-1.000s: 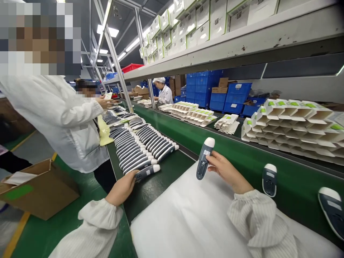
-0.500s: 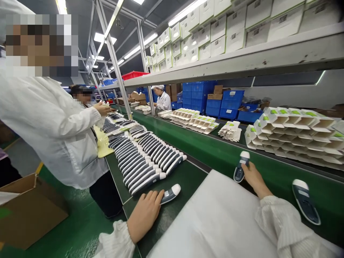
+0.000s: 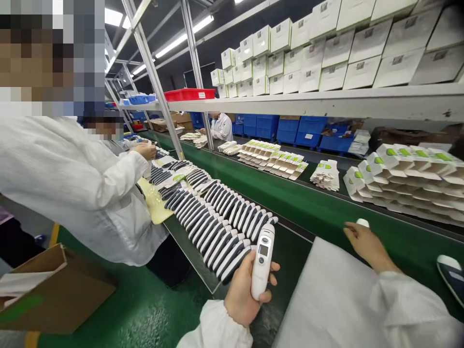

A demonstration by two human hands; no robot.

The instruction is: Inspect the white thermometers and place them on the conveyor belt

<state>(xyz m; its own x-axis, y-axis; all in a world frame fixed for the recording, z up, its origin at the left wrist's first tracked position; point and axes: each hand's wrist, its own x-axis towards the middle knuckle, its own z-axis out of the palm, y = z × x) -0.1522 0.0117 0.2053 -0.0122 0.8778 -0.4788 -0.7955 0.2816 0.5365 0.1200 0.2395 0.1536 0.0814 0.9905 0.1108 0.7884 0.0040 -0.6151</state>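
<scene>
A white handheld device (image 3: pixel 261 270) with a small screen and buttons stands upright in my left hand (image 3: pixel 243 290), whose fingers wrap round it. Its screen side faces me. My right hand (image 3: pixel 366 244) is over the green belt, its fingers largely extended; the white tip of a second device (image 3: pixel 363 223) shows just behind it, and the rest of that device is hidden. Close rows of white and dark blue devices (image 3: pixel 213 227) lie on the dark table left of my left hand. Another device (image 3: pixel 451 273) lies at the right edge of the view.
White sheeting (image 3: pixel 319 295) covers the near surface. Beyond the green belt (image 3: pixel 308 208) are stacked open cartons (image 3: pixel 409 179) and flat ones (image 3: pixel 325 175). A shelf (image 3: pixel 308 104) holds white boxes. A co-worker in white (image 3: pixel 72 179) stands at left, near a cardboard box (image 3: pixel 54 295).
My left hand has raised its device from the table and turned it screen side towards me. My right hand no longer visibly pinches its device, now mostly hidden behind it. The view has shifted.
</scene>
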